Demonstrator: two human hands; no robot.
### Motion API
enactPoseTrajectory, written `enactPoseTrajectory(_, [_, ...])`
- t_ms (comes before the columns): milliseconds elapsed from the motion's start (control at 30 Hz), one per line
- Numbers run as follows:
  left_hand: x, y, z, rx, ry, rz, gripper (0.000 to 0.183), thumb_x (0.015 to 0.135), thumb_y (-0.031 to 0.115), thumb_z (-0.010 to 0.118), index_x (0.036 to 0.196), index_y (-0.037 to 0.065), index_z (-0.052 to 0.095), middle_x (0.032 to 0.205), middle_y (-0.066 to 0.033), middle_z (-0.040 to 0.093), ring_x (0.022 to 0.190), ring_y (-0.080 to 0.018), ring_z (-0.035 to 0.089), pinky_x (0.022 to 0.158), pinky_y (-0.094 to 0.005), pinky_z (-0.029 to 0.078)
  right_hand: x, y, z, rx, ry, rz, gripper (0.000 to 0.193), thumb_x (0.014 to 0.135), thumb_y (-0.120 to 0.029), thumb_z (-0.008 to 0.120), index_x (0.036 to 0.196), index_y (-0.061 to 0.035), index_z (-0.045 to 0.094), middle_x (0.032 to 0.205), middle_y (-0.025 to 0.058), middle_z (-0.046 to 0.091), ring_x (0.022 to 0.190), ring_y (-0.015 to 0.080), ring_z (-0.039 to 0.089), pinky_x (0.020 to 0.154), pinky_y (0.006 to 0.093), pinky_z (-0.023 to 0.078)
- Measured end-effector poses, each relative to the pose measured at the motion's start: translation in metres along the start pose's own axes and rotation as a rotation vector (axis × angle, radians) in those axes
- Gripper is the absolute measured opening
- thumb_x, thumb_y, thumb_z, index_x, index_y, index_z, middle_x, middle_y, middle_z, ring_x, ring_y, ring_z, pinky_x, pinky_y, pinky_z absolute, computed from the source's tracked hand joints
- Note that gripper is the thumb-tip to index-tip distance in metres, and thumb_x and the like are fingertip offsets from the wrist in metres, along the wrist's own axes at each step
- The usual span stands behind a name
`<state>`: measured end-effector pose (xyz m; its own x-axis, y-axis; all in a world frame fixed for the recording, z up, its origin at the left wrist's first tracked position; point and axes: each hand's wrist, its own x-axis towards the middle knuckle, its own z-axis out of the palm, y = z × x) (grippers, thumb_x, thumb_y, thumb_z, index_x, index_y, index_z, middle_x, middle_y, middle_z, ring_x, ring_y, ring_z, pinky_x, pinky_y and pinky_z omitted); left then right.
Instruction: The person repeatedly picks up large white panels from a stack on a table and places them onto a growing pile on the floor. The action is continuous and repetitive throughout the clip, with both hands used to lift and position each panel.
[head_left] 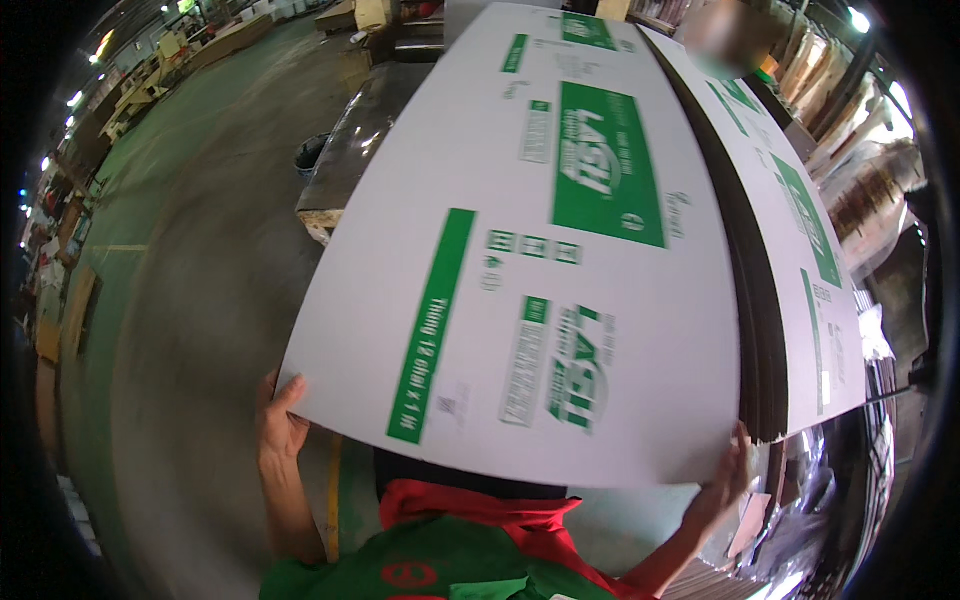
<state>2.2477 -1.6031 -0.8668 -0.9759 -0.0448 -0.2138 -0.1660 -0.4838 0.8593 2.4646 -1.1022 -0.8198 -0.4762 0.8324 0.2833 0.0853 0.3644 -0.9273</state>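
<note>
A large flat cardboard sheet (640,370), white with green printing, spans the middle of the view and reaches away from me. My left hand (280,418) grips its near left corner, thumb on top and the other fingers underneath. At the near right corner my right hand (733,470) closes on the edge, its fingers partly hidden. Just right of the sheet lies a stack of similar printed cardboard sheets (820,290), its dark layered side showing beside the held one.
A dark metal-topped table (370,125) stands beyond the sheet's left edge, with a dark bucket (310,153) beside it. Another person (725,40) is at the far end of the stack. Plastic-wrapped material (870,205) stands at the right. Grey-green floor (200,300) stretches to the left.
</note>
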Motion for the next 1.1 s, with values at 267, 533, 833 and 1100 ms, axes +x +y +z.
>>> enactPoseTrajectory(267, [-0.007, -0.058, -0.064, 0.074, 0.014, -0.076, 0.075, 0.09, 0.003, 0.062, 0.156, 0.006, 0.027, 0.135, -0.0171, 0.056, 0.095, -0.0238, 0.069, 0.058, -0.0353, 0.062, -0.013, 0.092, 0.094, -0.199, -0.474, 0.27, 0.038, 0.104, -0.011, 0.046, 0.138, -0.0001, 0.056, 0.122, 0.0137, 0.067, 0.108, 0.0161, 0.06, 0.095, 0.0303, 0.046])
enactPoseTrajectory(533, [-0.025, -0.106, -0.107, -0.027, 0.044, -0.116, 0.059, 0.1, 0.01, 0.045, 0.155, 0.0, 0.026, 0.145, -0.0174, 0.049, 0.117, -0.0279, 0.061, 0.09, -0.0388, 0.055, -0.048, 0.12, 0.063, -0.274, -0.497, 0.321, 0.038, 0.103, -0.014, 0.052, 0.139, -0.0042, 0.057, 0.076, -0.0041, 0.048, 0.065, 0.0056, 0.034, 0.056, 0.0241, 0.033])
enactPoseTrajectory(833, [0.007, -0.086, -0.085, 0.283, 0.14, -0.149, 0.059, 0.101, 0.02, 0.052, 0.153, -0.002, 0.032, 0.152, -0.0164, 0.043, 0.139, -0.028, 0.042, 0.114, -0.0407, 0.035, -0.047, 0.111, 0.096, -0.28, -0.357, 0.558, 0.038, 0.102, -0.015, 0.05, 0.135, 0.0004, 0.06, 0.079, -0.0003, 0.054, 0.069, 0.0085, 0.041, 0.061, 0.0262, 0.038])
enactPoseTrajectory(1100, [0.184, -0.149, -0.035, 0.17, 0.239, -0.102, 0.056, 0.095, 0.021, 0.066, 0.144, 0.0, 0.049, 0.146, -0.0162, 0.051, 0.131, -0.0257, 0.052, 0.109, -0.0372, 0.043, 0.09, 0.173, 0.228, -0.282, -0.451, 0.122, 0.034, 0.104, -0.017, 0.049, 0.127, 0.0035, 0.064, 0.11, 0.0135, 0.071, 0.101, 0.019, 0.063, 0.093, 0.0334, 0.049])
